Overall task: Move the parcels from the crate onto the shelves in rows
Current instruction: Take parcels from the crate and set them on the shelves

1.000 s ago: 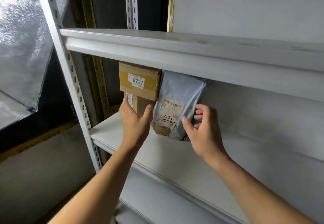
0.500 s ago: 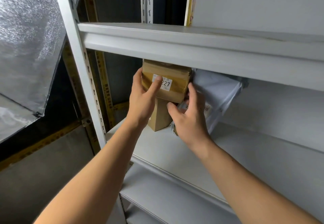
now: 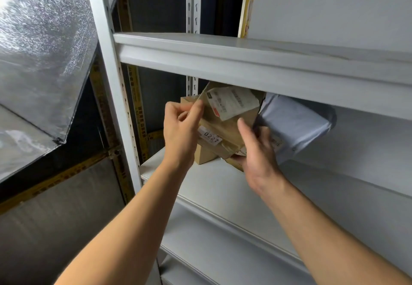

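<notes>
- Cardboard parcel, the one tagged 0227, sits tilted on the middle shelf, its face with the big white label tipped up toward the camera.
- Left hand pinches the parcel's upper left corner, thumb and curled fingers closed on the edge.
- Right hand is at the parcel's lower right side, thumb up against its face, fingers tucked behind; whether they truly grip the parcel or only brace it I cannot tell.
- Just below the left-hand pinch, a second brown box stands on the shelf, touching the tilted parcel from underneath.
- Right beside the right hand's fingers, a grey plastic mailer leans on the same shelf, pressed up against the cardboard parcel.
- Directly above both hands runs the upper shelf, its front lip hiding the top of the parcel.
- Left of the left hand stands the white slotted upright of the rack, and beyond it a silvery foil sheet.
- Below the forearms, a lower shelf shows.
</notes>
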### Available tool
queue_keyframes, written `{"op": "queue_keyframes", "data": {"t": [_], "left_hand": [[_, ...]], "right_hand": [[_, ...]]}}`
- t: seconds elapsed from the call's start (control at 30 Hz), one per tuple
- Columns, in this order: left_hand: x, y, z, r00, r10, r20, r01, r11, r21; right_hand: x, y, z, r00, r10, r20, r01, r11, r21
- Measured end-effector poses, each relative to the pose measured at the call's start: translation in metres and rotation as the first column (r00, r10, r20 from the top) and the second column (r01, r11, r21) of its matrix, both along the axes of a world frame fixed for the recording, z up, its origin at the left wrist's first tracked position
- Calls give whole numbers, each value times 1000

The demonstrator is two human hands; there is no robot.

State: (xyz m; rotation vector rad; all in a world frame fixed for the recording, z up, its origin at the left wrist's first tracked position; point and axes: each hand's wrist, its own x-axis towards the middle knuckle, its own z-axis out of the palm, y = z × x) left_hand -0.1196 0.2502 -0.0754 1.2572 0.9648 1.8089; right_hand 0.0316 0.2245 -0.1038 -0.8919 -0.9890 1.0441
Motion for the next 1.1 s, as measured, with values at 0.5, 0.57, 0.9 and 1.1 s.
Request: {"op": "queue_keyframes", "data": {"t": [0.5,0.57,0.9,1.1], "left_hand": [[6,-64,-89,890,-397,-225,358,913,-195],[21,-73,-97,880,-425,-213,379,897,-227],[118,-128,-102,841,-521,-148,500,852,-158],[177,-148,-100,746,-650,-145,636,760,-137]], "right_hand": [[72,-65,-66,980,119,160,-126,991,35],[87,-79,-70,980,107,167,-114,993,29],[172,-165,-68,970,-36,241,28,999,34],[219,-220,-66,947,-213,240,210,977,40]]}}
